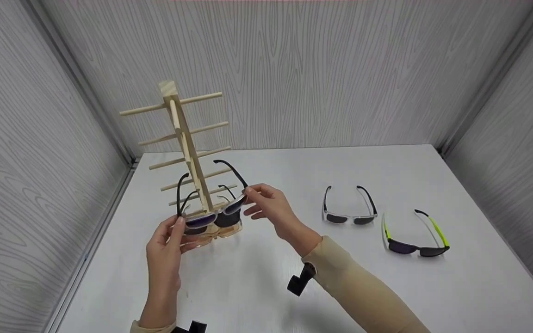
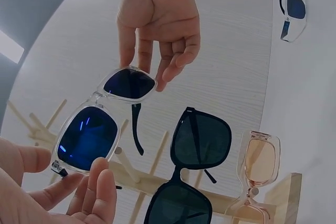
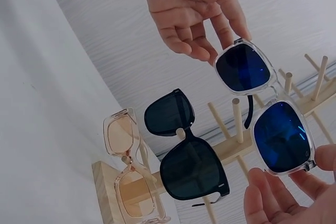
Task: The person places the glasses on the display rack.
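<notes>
Clear-framed sunglasses (image 1: 201,221) with dark blue lenses and black temples are held level in front of a wooden display stand (image 1: 188,148). My left hand (image 1: 164,245) pinches one end of the frame by the hinge. At the other end, my right hand (image 1: 271,208) grips the opposite hinge between thumb and finger. Both temples are unfolded and point back on either side of the stand's post. Lower on the stand hang black sunglasses (image 3: 191,169), and beneath those, amber-tinted glasses with a pale clear frame (image 2: 260,161).
On the white table (image 1: 266,286) to the right lie clear-framed sunglasses (image 1: 363,220) with black temples. Farther right are black sunglasses with yellow-green temples (image 1: 402,247). Bare pegs (image 1: 201,98) stick out from the stand's upper part. Grey wood-grain panels (image 1: 294,69) enclose the back and sides.
</notes>
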{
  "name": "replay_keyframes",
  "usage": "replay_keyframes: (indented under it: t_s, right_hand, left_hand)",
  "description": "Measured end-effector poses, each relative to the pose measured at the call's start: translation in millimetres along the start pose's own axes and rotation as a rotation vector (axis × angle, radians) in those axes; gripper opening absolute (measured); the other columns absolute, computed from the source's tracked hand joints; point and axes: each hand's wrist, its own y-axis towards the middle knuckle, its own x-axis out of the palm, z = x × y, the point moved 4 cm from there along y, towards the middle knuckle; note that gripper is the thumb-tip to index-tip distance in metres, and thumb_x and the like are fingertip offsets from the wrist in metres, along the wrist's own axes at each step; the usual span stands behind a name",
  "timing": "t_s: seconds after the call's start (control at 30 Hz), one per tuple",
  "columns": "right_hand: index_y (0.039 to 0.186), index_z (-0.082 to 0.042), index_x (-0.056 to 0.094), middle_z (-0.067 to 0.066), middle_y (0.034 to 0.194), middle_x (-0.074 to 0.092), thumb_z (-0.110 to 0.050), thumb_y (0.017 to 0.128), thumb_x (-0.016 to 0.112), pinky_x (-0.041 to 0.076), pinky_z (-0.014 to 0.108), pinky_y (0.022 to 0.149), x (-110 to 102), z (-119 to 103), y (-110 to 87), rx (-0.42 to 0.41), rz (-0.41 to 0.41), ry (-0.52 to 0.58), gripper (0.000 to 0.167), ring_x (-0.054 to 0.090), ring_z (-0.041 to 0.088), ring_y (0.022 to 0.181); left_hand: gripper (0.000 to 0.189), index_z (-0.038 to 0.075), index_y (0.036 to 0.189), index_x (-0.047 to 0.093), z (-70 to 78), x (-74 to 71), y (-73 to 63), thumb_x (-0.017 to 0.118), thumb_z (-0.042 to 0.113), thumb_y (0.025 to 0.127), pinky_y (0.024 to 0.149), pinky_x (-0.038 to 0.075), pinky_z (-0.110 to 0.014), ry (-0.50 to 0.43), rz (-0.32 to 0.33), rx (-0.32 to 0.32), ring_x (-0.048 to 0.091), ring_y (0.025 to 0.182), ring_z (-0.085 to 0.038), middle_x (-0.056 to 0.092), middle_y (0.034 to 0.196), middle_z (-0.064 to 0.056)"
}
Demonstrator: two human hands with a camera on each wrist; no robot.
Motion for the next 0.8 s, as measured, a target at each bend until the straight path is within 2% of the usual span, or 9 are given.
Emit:
replay_keyframes:
  t_s: [0.4, 0.8]
  right_hand:
    - [0.106, -0.007, 0.064, 0.009, 0.092, 0.066, -0.032, 0.092, 0.057, 0.054, 0.033, 0.068, 9.2, -1.5, 9.3, 0.036, 0.014, -0.015, 0.029, 0.067, 0.026, 0.078]
    - [0.112, -0.005, 0.061, 0.014, 0.095, 0.065, -0.034, 0.094, 0.055, 0.053, 0.034, 0.068, 12.7, 4.2, 16.3, 0.076, 0.024, -0.009, 0.034, 0.066, 0.023, 0.075]
  left_hand:
    - [0.038, 0.005, 0.118, 0.058, -1.1, -6.2, 15.6, 0.052, 0.034, 0.095, 0.067, 0.054, -0.028, 0.015, 0.046, 0.012, 0.065, 0.077, -0.018, 0.057, 0.096, -0.013]
    - [0.040, 0.005, 0.116, 0.060, -4.3, -7.2, 30.5, 0.051, 0.039, 0.094, 0.063, 0.053, -0.025, 0.013, 0.065, 0.004, 0.064, 0.076, -0.020, 0.057, 0.092, -0.011]
